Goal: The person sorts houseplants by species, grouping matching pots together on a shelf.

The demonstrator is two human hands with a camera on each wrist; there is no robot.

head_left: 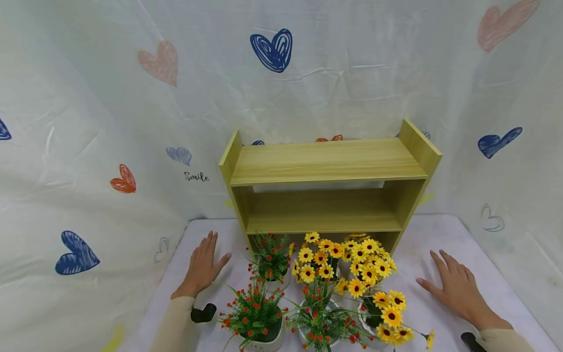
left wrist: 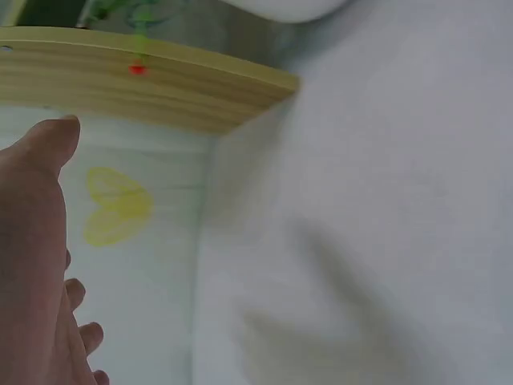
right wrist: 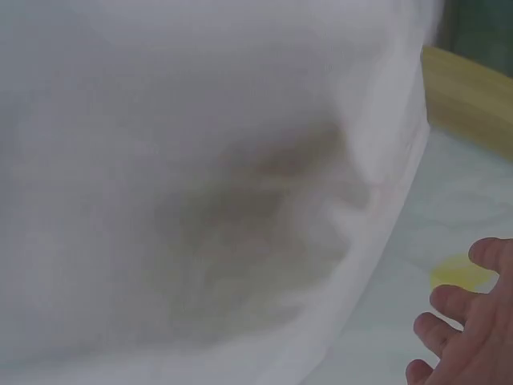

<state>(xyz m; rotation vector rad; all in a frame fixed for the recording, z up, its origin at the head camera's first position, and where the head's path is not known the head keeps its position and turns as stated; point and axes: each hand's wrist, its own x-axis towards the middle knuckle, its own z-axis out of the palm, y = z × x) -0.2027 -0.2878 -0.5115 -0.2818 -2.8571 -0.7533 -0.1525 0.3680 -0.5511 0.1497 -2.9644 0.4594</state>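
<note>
My left hand [head_left: 202,266] is over the table's left side with fingers straight and thumb spread, holding nothing. On the right side my right hand [head_left: 459,288] is likewise spread and bare. Between them stand several potted artificial plants. A red-flowered plant [head_left: 257,313] in a white pot is nearest the left hand, with another red-flowered plant [head_left: 270,256] behind it and a third red-flowered plant [head_left: 323,318] at front middle. Yellow daisy-like plants are a front-right one [head_left: 391,318], a middle one [head_left: 320,256] and a back-right one [head_left: 367,261], the closest ones to the right hand.
A light wooden two-tier shelf [head_left: 325,159] stands behind the plants, its lower part hidden by flowers. The white-covered table [head_left: 433,234] meets a white curtain [head_left: 308,98] printed with hearts at the back and sides.
</note>
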